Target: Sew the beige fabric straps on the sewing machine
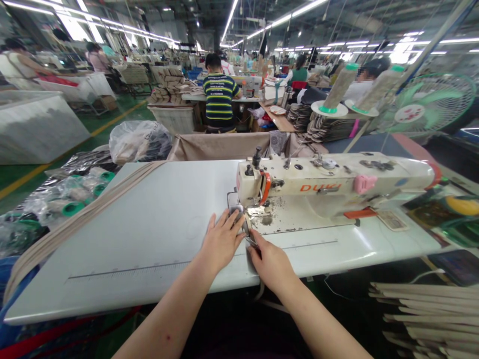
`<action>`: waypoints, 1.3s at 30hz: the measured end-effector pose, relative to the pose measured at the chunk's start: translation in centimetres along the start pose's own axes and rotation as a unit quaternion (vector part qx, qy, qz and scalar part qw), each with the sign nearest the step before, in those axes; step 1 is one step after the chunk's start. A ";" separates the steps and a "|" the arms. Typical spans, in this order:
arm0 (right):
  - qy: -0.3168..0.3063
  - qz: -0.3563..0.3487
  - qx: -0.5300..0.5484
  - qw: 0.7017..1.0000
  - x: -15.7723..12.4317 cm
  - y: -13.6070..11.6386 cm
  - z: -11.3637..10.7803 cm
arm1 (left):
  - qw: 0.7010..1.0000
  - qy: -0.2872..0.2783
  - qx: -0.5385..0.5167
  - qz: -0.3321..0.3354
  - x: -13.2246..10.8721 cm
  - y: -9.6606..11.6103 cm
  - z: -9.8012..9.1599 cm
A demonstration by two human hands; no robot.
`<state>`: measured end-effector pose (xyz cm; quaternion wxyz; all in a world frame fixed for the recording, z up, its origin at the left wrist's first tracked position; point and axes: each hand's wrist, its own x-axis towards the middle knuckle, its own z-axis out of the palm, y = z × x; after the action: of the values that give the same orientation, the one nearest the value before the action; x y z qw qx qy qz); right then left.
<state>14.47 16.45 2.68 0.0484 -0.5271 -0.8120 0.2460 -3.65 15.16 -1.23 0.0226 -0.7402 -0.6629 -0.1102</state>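
A white sewing machine (329,182) stands on a pale table, its needle end just ahead of my hands. My left hand (221,244) lies flat with fingers spread, fingertips beside the presser foot area. Close by on the right, my right hand (272,259) pinches a narrow fabric strip (246,224) at the edge of the metal bed plate. Part of that strip is covered by my fingers. Below the right hand, a beige band (261,290) hangs over the table's front edge. A small shiny metal piece (251,242) shows at the right fingertips; its kind is unclear.
Long beige strips (86,214) drape over the table's left side. Bagged thread cones (71,207) lie beyond them. A fabric-lined bin (220,145) stands behind the table. At right are a fan (422,107), thread cones (340,87) and stacked strips (430,314). Several people work farther back.
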 end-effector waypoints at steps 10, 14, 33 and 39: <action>-0.001 0.002 -0.006 1.000 0.0 0.0 0.0 | 1.000 -0.001 0.003 -0.001 0.1 -0.1 0.3; -0.009 -0.005 -0.012 1.000 -0.4 0.1 -0.3 | 1.000 0.008 0.011 0.008 -0.1 -0.2 0.6; -0.019 -0.001 -0.031 0.999 -1.5 0.3 -0.6 | 1.000 0.025 0.013 0.008 -0.7 -0.5 1.2; -0.014 -0.013 -0.037 0.999 -1.7 0.4 -0.5 | 0.999 0.031 0.015 -0.005 -0.8 -0.7 1.8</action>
<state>15.71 15.28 3.18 0.0208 -0.5146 -0.8279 0.2220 -4.13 14.77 -3.24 0.0536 -0.7328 -0.6671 -0.1234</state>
